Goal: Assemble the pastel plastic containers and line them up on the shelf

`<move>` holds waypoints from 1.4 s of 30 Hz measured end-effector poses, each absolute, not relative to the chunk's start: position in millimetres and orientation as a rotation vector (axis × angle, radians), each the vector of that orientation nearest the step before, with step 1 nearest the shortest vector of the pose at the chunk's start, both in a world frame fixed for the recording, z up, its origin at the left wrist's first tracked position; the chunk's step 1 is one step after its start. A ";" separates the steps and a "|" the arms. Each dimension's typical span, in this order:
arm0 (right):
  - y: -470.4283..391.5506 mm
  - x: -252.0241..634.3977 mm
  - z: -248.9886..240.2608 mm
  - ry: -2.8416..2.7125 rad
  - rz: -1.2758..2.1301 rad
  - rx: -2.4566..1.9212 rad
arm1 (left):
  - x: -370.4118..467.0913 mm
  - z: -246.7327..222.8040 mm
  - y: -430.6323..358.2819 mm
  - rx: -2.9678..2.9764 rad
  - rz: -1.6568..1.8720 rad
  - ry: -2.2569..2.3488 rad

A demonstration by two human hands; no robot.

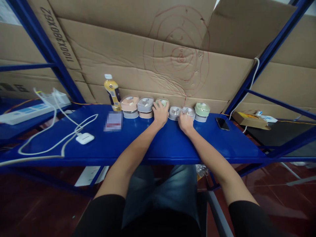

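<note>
Small plastic boxes with clear lids stand in a row at the back of the blue table. My left hand (161,114) is wrapped over a green box (162,101), fingers on its top and sides, hiding most of it. My right hand (185,121) is closed at the front of a grey box (189,111), its fingers partly hidden. Another grey box (174,111) sits between my hands. Left of them are stacked pairs, one with a peach box (129,103) on top, one with a grey box (145,104) on top. A green box (202,108) tops the stack at the right.
A yellow drink bottle (113,92) stands left of the boxes, behind a blurred-out packet (113,121). White cables and a white case (85,138) lie at the left of the blue table (172,148). A phone (222,123) lies right. Cardboard (118,49) walls the back.
</note>
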State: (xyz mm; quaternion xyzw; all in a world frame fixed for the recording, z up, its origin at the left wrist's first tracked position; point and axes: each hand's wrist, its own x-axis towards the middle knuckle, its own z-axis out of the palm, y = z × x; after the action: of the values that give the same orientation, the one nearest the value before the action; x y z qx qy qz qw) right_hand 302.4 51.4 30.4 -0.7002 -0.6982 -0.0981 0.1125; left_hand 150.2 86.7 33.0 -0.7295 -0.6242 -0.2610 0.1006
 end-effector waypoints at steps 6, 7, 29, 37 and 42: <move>61.5 317.5 22.9 -2.031 -0.226 -2.040 | 133.3 30.7 84.2 -2.236 -1.080 -1.630; 62.0 320.8 22.6 -1.998 -0.231 -2.020 | 126.2 30.3 81.7 -2.257 -1.136 -1.555; 35.2 308.3 11.9 -2.418 0.106 -1.051 | 53.3 -21.2 37.3 -2.997 -1.189 -0.991; 32.4 300.7 11.2 -2.349 0.147 -1.121 | 53.5 -25.4 50.1 -3.071 -1.253 -1.237; 47.7 325.2 17.5 -2.200 0.316 -1.104 | 50.7 -21.2 46.7 -2.991 -1.230 -1.159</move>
State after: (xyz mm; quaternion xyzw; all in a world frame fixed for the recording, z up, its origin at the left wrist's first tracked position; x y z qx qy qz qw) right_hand 325.2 47.7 17.5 -0.4207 -0.8387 0.1206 0.3240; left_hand 50.7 46.7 -21.2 -0.8613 -0.3337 -0.3541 -0.1465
